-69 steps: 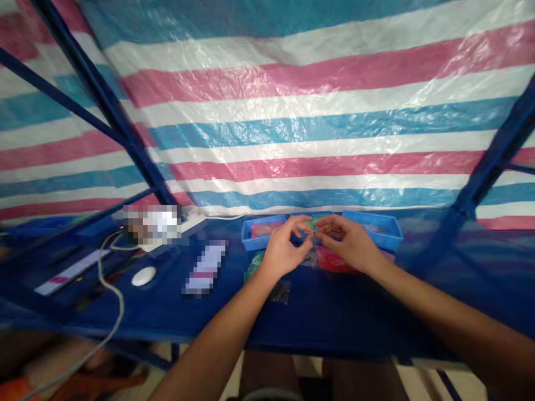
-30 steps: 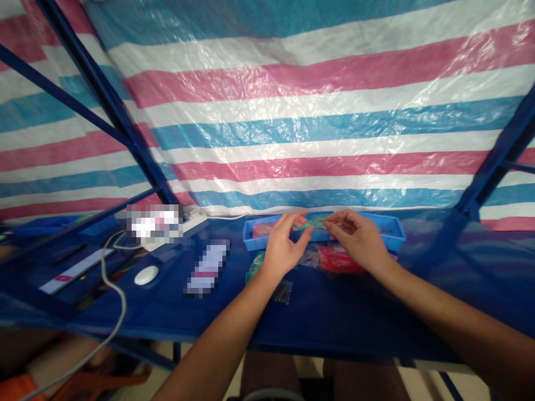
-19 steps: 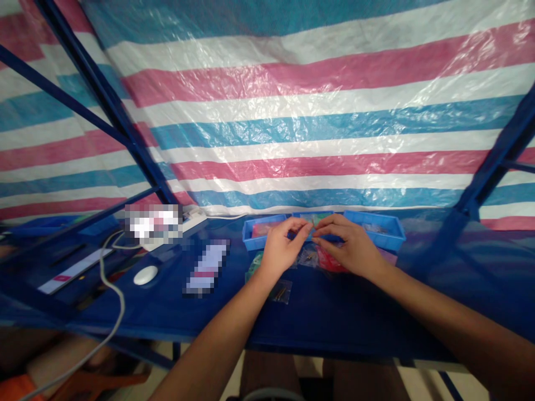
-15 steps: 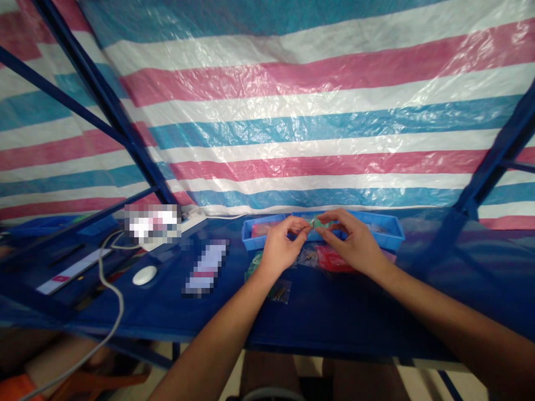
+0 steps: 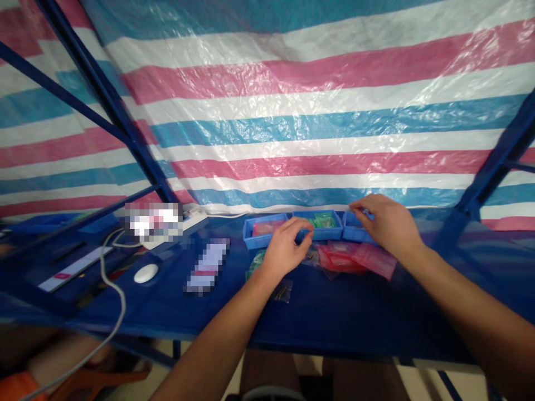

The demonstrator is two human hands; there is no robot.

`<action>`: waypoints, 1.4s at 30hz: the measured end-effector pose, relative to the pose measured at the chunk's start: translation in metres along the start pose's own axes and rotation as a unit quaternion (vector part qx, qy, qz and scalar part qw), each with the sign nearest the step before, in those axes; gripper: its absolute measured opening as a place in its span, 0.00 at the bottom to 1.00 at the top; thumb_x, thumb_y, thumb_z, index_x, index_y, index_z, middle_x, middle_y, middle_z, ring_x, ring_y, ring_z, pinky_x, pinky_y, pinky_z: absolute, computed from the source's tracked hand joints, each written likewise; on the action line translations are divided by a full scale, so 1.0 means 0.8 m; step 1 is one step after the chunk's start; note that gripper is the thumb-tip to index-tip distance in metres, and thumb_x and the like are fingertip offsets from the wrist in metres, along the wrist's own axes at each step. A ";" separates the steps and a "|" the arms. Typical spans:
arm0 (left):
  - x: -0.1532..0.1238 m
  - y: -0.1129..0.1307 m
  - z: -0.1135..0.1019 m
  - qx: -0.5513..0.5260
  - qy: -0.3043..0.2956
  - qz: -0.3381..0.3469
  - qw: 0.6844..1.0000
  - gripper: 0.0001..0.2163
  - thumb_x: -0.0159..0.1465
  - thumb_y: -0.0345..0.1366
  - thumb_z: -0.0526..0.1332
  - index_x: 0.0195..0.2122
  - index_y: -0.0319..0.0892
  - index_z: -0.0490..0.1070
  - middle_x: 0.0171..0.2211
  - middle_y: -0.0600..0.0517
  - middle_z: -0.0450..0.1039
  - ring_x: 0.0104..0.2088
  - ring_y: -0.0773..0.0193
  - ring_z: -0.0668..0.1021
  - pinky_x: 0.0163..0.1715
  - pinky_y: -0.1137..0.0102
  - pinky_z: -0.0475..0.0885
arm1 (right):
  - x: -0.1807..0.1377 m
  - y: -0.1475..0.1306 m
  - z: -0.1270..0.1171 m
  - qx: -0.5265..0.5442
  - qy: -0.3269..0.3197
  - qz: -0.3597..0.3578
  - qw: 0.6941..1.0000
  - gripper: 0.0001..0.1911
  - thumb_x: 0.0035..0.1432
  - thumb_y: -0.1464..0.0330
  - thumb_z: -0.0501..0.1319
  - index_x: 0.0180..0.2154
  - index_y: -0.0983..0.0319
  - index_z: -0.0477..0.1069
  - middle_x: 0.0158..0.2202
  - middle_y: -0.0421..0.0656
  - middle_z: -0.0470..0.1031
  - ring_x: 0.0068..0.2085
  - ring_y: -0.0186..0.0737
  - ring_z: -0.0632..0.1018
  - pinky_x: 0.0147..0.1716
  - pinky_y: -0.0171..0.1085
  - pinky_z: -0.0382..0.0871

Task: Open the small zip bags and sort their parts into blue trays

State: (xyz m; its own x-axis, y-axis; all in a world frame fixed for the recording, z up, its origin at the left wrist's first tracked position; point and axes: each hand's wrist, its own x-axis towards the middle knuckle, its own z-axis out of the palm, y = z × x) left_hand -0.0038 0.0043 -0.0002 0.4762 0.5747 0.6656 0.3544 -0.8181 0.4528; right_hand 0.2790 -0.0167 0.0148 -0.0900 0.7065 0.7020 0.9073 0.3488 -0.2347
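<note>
My left hand (image 5: 290, 245) hovers before the middle blue tray (image 5: 321, 235), its fingers curved and the thumb a little apart from them, with nothing visible between. That tray holds green packets (image 5: 325, 220). Over the right blue tray (image 5: 355, 234) is my right hand (image 5: 388, 225), its thumb and fingers drawn together in a pinch. Whatever it may hold is too small to make out. Below the hands lie red plastic bags (image 5: 340, 257). A small clear bag with thin brass-coloured pieces (image 5: 283, 291) is by my left wrist, near a green packet (image 5: 254, 263).
The left blue tray (image 5: 257, 240) contains pink packets. Further left are a white mouse (image 5: 146, 273), a blurred-out phone-like slab (image 5: 207, 266), a power strip (image 5: 192, 221) and a white cable (image 5: 121, 303). Blue frame posts (image 5: 489, 159) and a striped sheet (image 5: 317, 122) bound the table.
My hands have come apart. The right hand moved right, from the middle tray to the right one, uncovering green packets and red bags. My left hand stayed nearly in place and loosened its pinch.
</note>
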 end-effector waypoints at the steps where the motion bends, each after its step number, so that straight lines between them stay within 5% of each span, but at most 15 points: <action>1: 0.000 -0.001 -0.001 0.010 -0.005 0.004 1.000 0.07 0.70 0.30 0.60 0.45 0.43 0.77 0.45 0.46 0.81 0.49 0.55 0.82 0.54 0.60 0.75 | 0.000 0.010 -0.002 -0.059 -0.002 0.006 0.998 0.14 0.71 0.63 0.58 0.45 0.60 0.82 0.43 0.52 0.83 0.48 0.57 0.81 0.46 0.49 0.73; 6: -0.001 -0.002 -0.002 0.042 -0.007 0.010 0.999 0.07 0.71 0.31 0.59 0.46 0.43 0.77 0.44 0.46 0.79 0.48 0.54 0.81 0.53 0.60 0.74 | -0.004 0.015 0.006 -0.091 -0.045 -0.003 0.995 0.14 0.69 0.60 0.61 0.41 0.60 0.82 0.40 0.53 0.83 0.44 0.57 0.81 0.46 0.51 0.74; 9: -0.001 -0.001 -0.004 0.046 0.002 0.007 0.999 0.08 0.73 0.34 0.58 0.47 0.43 0.77 0.43 0.46 0.79 0.47 0.54 0.80 0.52 0.60 0.74 | -0.008 -0.021 0.014 0.041 -0.074 -0.075 0.994 0.13 0.70 0.59 0.62 0.46 0.57 0.82 0.44 0.51 0.84 0.49 0.58 0.80 0.53 0.54 0.73; 12: 0.000 0.003 -0.006 0.038 0.014 -0.003 0.999 0.10 0.75 0.36 0.55 0.49 0.44 0.76 0.45 0.46 0.80 0.48 0.54 0.80 0.53 0.60 0.73 | -0.017 -0.065 0.023 0.144 -0.165 -0.181 0.959 0.17 0.67 0.57 0.66 0.54 0.53 0.80 0.52 0.47 0.83 0.55 0.56 0.79 0.60 0.54 0.70; 16: 0.001 0.006 -0.007 0.032 0.028 -0.018 0.999 0.11 0.77 0.37 0.54 0.49 0.44 0.76 0.46 0.46 0.81 0.49 0.55 0.81 0.55 0.61 0.73 | -0.032 -0.097 0.040 0.145 -0.212 -0.243 0.936 0.22 0.65 0.57 0.68 0.58 0.55 0.78 0.59 0.50 0.79 0.62 0.57 0.75 0.67 0.57 0.63; 24: 0.001 0.005 -0.004 0.041 0.023 -0.013 0.999 0.11 0.76 0.38 0.56 0.49 0.43 0.77 0.44 0.46 0.81 0.46 0.56 0.80 0.53 0.61 0.73 | -0.043 -0.101 0.067 0.107 -0.246 -0.238 0.934 0.10 0.67 0.73 0.62 0.46 0.59 0.81 0.47 0.48 0.84 0.51 0.50 0.82 0.57 0.49 0.72; 30: 0.001 0.010 -0.007 0.026 0.025 -0.012 0.999 0.11 0.76 0.39 0.56 0.50 0.44 0.77 0.45 0.46 0.82 0.47 0.55 0.81 0.53 0.60 0.74 | -0.037 -0.103 0.058 0.277 -0.159 -0.089 0.943 0.08 0.68 0.68 0.63 0.42 0.55 0.82 0.42 0.43 0.85 0.43 0.46 0.83 0.48 0.46 0.76; 36: 0.002 0.015 -0.001 -0.004 0.032 -0.028 0.999 0.13 0.71 0.42 0.65 0.53 0.45 0.77 0.48 0.47 0.84 0.49 0.53 0.83 0.55 0.59 0.76 | -0.024 -0.085 0.052 0.488 -0.102 0.142 0.855 0.13 0.61 0.56 0.70 0.43 0.56 0.82 0.43 0.44 0.87 0.45 0.49 0.86 0.50 0.49 0.78; 42: 0.003 0.009 0.002 -0.080 0.017 -0.087 0.993 0.15 0.68 0.41 0.68 0.55 0.45 0.77 0.42 0.49 0.85 0.42 0.57 0.85 0.49 0.63 0.78 | -0.022 -0.082 0.053 0.514 -0.066 0.198 0.832 0.18 0.55 0.54 0.74 0.40 0.59 0.80 0.38 0.46 0.86 0.39 0.47 0.86 0.42 0.45 0.80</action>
State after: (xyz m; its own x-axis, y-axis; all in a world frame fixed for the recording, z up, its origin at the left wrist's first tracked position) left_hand 0.0013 0.0000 0.0039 0.3914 0.7083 0.5875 0.2959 -0.7014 0.6485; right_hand 0.2034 -0.0259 -0.0110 0.0268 0.9289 0.3693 0.0519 0.3676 -0.9285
